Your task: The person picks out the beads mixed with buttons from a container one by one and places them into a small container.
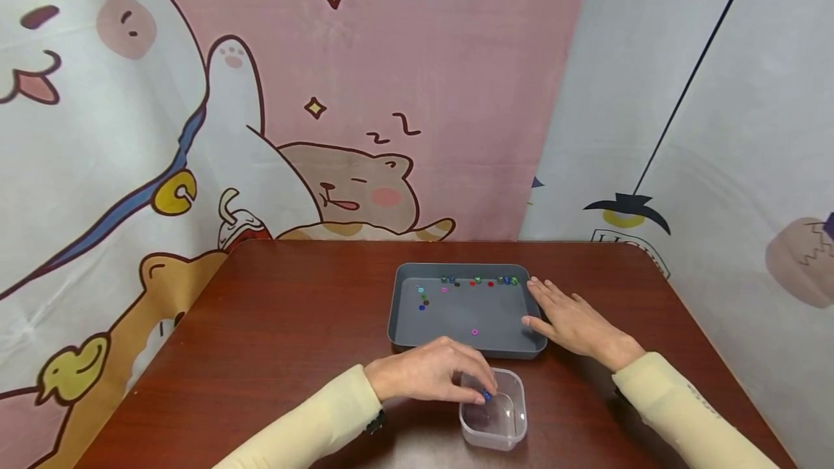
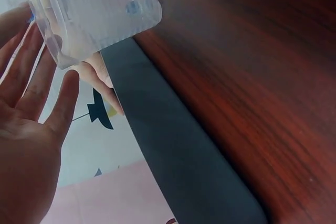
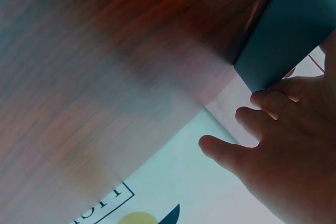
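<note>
My left hand (image 1: pixel 438 373) reaches over the clear plastic container (image 1: pixel 493 441) and pinches a small blue bead (image 1: pixel 486 396) between thumb and fingertips, just inside the rim. In the left wrist view, the bead shows only as a blue speck beside the container wall (image 2: pixel 107 9). My right hand (image 1: pixel 576 320) lies with fingers straight along the right rim of the grey tray (image 1: pixel 456 318). From the right wrist, its fingers (image 3: pixel 226 150) extend beside the tray's corner (image 3: pixel 286 35).
Several small coloured beads lie in the tray, mostly along its back edge, with a pink ring (image 1: pixel 474 332) near the front. The container stands just in front of the tray on the brown wooden table (image 1: pixel 293 324). Printed cloth (image 1: pixel 482 93) hangs behind the table.
</note>
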`<state>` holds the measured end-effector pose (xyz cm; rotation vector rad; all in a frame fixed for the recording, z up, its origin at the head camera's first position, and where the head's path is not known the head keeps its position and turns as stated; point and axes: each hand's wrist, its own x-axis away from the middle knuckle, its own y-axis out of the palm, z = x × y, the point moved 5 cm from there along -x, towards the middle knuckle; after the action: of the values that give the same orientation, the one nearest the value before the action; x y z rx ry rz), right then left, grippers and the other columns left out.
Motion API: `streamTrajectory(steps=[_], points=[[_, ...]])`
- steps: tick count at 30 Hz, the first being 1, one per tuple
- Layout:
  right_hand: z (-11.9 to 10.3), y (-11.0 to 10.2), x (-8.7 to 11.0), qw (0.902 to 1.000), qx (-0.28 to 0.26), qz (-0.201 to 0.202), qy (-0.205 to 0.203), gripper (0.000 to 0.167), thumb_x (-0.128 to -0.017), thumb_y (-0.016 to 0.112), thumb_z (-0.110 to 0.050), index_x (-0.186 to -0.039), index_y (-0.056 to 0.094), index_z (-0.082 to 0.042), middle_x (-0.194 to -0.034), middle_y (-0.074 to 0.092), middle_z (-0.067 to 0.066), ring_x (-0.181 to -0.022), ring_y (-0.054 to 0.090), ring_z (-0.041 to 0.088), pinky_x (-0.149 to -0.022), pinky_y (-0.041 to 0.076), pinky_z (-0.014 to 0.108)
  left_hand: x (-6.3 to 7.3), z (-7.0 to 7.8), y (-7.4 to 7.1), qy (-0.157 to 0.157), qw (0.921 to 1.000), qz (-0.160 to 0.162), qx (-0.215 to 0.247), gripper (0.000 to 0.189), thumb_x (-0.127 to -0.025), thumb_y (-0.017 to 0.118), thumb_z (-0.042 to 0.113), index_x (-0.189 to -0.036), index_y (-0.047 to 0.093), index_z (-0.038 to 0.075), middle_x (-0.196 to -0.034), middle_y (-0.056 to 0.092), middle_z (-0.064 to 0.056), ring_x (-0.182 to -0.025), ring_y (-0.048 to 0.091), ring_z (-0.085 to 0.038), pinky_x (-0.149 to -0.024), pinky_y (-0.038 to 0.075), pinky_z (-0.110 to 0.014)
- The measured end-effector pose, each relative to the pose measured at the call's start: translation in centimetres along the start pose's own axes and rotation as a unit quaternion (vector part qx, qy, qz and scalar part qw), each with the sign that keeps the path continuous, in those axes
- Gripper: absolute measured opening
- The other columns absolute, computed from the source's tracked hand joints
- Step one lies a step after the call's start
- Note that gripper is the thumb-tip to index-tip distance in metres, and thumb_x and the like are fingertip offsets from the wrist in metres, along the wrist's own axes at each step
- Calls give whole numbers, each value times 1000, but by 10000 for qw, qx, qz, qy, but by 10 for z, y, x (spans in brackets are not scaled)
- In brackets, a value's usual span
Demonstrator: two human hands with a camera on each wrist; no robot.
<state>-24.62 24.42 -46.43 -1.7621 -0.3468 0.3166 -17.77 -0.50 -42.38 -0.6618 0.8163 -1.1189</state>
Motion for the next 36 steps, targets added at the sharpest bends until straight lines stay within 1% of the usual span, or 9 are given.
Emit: streamTrajectory(steps=[5, 12, 17, 23, 26, 29, 33, 36], points=[[0, -1, 1, 10000, -33, -19, 37, 83, -103, 58, -54, -159, 34, 2, -163, 33, 24, -150, 30, 46, -112, 28, 73, -1, -1, 2, -8, 10000, -37, -9, 19, -98, 75, 18, -115, 77, 11, -120, 72, 4, -113, 57, 11, -87, 46, -7], [0, 0, -1, 10000, -60, -29, 43, 84, -103, 56, -56, -159, 34, 2, -164, 33, 23, -150, 29, 46, -112, 27, 73, -1, -2, 3, -63, 9998, -113, 145, 20, -98, 74, 17, -117, 77, 10, -120, 72, 3, -112, 57, 10, -87, 47, -8], [1, 1, -1, 10000, -54, -48, 30, 85, -103, 55, -58, -159, 34, 2, -164, 33, 24, -150, 29, 46, -112, 27, 73, -2, -2, 3, -84, 9998, -128, 102, 21, -98, 75, 17, -117, 77, 10, -120, 72, 3, -113, 57, 10, -90, 46, -8], [2, 0, -1, 10000, -56, -48, 25, 84, -102, 57, -55, -159, 34, 3, -163, 33, 24, -150, 29, 46, -112, 28, 74, -2, -2, 2, -51, 9999, -82, 73, 21, -98, 74, 18, -117, 77, 10, -120, 72, 3, -114, 58, 10, -91, 47, -9], [3, 0, -2, 10000, -41, -38, 15, 84, -102, 58, -54, -159, 34, 3, -163, 33, 25, -150, 29, 47, -111, 28, 74, -1, -4, -4, -84, 9999, 117, 72, 21, -99, 73, 19, -118, 76, 10, -121, 72, 4, -114, 58, 9, -93, 47, -10], [3, 1, -2, 10000, -44, -35, 13, 83, -102, 59, -53, -159, 34, 3, -163, 33, 25, -150, 29, 47, -111, 28, 74, -1, -9, -16, -272, 9983, 506, 124, 23, -100, 72, 20, -120, 76, 11, -122, 72, 5, -116, 59, 6, -99, 46, -14], [3, 1, -2, 10000, -75, -54, 35, 84, -102, 59, -53, -159, 34, 3, -163, 33, 25, -150, 29, 47, -111, 28, 74, 1, -22, -36, -787, 9910, 1076, 83, 29, -100, 72, 23, -127, 73, 15, -126, 70, 5, -120, 60, 0, -103, 47, -23], [2, 0, -2, 9999, -93, -75, 52, 84, -102, 59, -54, -159, 34, 3, -163, 33, 25, -150, 28, 48, -111, 28, 74, 5, -36, -51, -1280, 9823, 1362, -72, 36, -99, 72, 27, -134, 69, 20, -132, 67, 7, -124, 58, -3, -105, 48, -30]])
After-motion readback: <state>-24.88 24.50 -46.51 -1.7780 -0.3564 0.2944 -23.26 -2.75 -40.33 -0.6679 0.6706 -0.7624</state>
